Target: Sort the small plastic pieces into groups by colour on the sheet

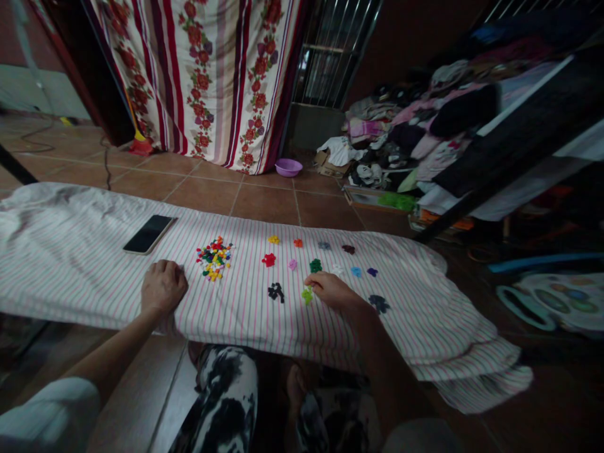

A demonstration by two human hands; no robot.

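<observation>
My left hand (163, 286) lies loosely closed on the striped cloth (226, 321), beside a mixed heap of small coloured pieces (214, 258). My right hand (330, 289) has its thumb and fingers pinched together just above a lime green pile (307, 296); anything between the fingertips is too small to make out. Around it are little piles sorted by colour: dark green (316, 265), pink (292, 265), red (268, 260), black (276, 292), white (337, 269), light blue (355, 272), purple (372, 272), and dark grey (379, 304). Yellow (274, 240), orange (298, 243), grey (323, 245) and brown (348, 250) piles form the far row.
A phone (150, 234) lies on the cloth at the left. Beyond the cloth, a purple basin (288, 167) stands on the tiled floor near a flowered curtain (202, 75). Clothes (425, 119) are heaped at the right, behind a dark slanting bar (472, 195).
</observation>
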